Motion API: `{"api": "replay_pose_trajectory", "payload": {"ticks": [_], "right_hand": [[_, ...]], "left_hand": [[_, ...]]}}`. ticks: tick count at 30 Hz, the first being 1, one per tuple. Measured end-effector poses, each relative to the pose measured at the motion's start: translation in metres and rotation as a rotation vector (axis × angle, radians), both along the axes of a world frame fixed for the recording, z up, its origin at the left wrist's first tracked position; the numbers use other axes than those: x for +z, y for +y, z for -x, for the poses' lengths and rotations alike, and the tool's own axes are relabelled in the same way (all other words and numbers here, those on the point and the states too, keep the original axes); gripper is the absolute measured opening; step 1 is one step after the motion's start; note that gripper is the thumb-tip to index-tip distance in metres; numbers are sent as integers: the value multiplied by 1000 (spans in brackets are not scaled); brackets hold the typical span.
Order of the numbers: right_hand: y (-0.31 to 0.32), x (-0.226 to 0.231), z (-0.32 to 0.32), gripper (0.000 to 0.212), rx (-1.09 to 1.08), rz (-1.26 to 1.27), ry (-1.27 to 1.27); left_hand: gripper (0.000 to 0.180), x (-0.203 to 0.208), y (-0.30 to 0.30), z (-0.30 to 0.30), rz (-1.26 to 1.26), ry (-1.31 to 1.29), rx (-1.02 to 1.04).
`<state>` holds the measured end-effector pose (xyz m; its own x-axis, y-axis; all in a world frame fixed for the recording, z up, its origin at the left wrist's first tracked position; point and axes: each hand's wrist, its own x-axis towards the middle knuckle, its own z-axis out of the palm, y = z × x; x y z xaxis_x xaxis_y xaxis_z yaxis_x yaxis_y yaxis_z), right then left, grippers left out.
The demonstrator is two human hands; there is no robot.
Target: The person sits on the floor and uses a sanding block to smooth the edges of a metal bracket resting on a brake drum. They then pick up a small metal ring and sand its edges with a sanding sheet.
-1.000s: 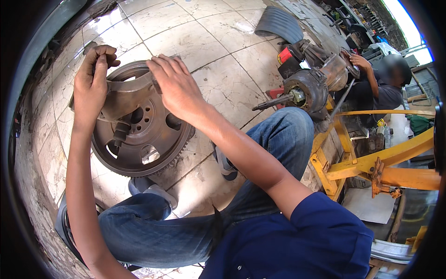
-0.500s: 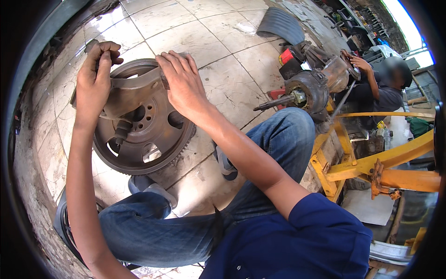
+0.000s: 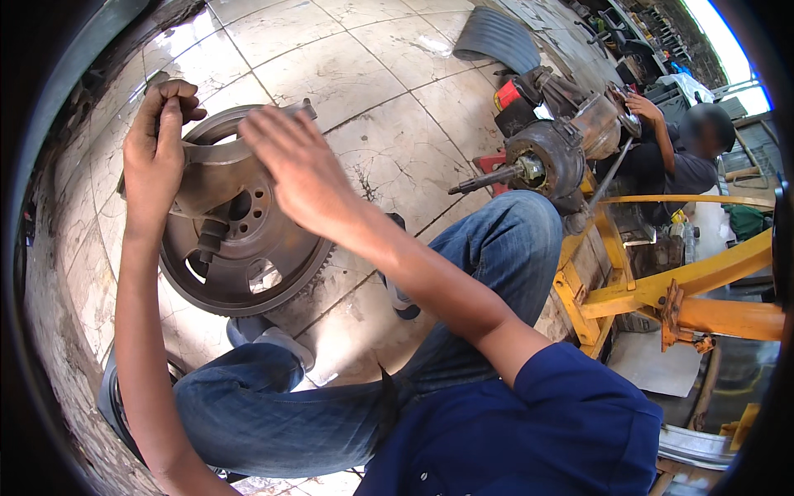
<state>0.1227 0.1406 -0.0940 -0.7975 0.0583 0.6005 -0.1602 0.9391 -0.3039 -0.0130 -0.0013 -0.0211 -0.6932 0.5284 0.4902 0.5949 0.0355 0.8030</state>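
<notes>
item: 1 curved metal piece (image 3: 208, 183), brown-grey, before you, in front of the upper part of a toothed metal wheel (image 3: 248, 250) over the tiled floor (image 3: 385, 99). whether piece and wheel touch cannot be told.

hands: 2, apart from each other. your left hand (image 3: 157, 132) is at the piece's left end, thumb against curled fingers; whether it is clamped on the metal cannot be told. your right hand (image 3: 294, 169), blurred, has its fingers extended over the right part of the piece; contact is hard to confirm.

handling, as judged: stiff, fairly heavy, not fragile; perhaps slick if greasy. take hold at the 2 ends, keeping your fingertips off the thin upper edge, which may be sharp. the wheel looks much heavier; its rim would be your hold, clear of the teeth.

adjacent: 1 dark cylindrical fitting (image 3: 212, 236), just below the piece; to your right, 1 greasy shaft assembly (image 3: 550, 161) near a yellow stand (image 3: 691, 277), with a co-worker's hand (image 3: 645, 107) beyond.
</notes>
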Motion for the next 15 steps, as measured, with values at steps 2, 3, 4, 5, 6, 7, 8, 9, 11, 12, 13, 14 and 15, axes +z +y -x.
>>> {"api": "replay_pose_trajectory", "payload": {"ticks": [2, 3, 4, 5, 6, 7, 8, 9, 11, 12, 13, 14, 15], "right_hand": [[-17, 14, -8, 55, 74, 107, 20], [-20, 17, -9, 55, 110, 159, 30], [-18, 17, -9, 59, 113, 134, 20], [-14, 16, -9, 62, 117, 109, 10], [-10, 15, -9, 65, 121, 85, 0], [-8, 14, -8, 63, 111, 87, 16], [-6, 13, -7, 60, 100, 90, 31], [-4, 12, -7, 57, 90, 92, 47], [3, 8, -6, 58, 54, 66, 54], [6, 7, -6, 58, 35, 53, 58], [8, 7, -6, 60, 32, 71, 57], [8, 7, -7, 60, 25, 69, 52], [7, 7, -7, 61, 17, 68, 47]], "left_hand": [[24, -4, 0, 5, -27, 6, -29], [24, -3, 1, 4, -26, -1, -30], [24, -1, 1, 2, -23, -7, -29], [24, 0, 1, 1, -21, -13, -28], [24, 0, 2, 1, -21, -13, -29], [24, 1, 2, 1, -23, -10, -25], [24, 1, 1, 1, -24, -9, -21], [24, 0, 1, 2, -35, -7, -33], [24, 0, 1, 3, -57, -3, -56], [24, 2, 0, 2, -40, -10, -49], [24, 3, 1, 0, -23, -20, -43], [24, 3, 0, 0, -6, -30, -37], [24, 2, 1, 0, -15, -19, -46]]}}
